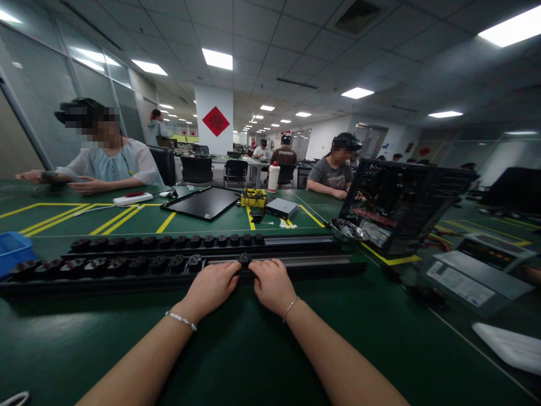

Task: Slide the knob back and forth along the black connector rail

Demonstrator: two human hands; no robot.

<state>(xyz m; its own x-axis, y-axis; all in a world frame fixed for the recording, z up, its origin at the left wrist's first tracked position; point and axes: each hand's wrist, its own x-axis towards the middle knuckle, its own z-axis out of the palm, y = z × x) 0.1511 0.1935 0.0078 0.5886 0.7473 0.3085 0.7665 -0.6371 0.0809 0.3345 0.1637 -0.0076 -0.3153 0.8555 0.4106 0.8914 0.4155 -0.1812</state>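
My left hand (211, 288) and my right hand (274, 286) meet over the nearer long black rail (321, 272). Between them is a small black socket module (244, 259), pinched from both sides by the fingers. It sits in or just above the rail's channel; the fingers hide its lower part. To the left, a row of similar black socket modules (137, 265) fills the same rail. Behind lies a second black rail (300, 241), also holding a row of socket modules (173, 242) along its left and middle; its right stretch shows bare channel.
A blue bin (16, 252) stands at the left edge. Rightward are a metal bowl (349, 230), an open computer case (397, 203) and a power supply unit (473, 276). A flat black panel (203, 202) and a grey drive (282, 208) lie beyond. Co-workers sit across the green table (253, 361).
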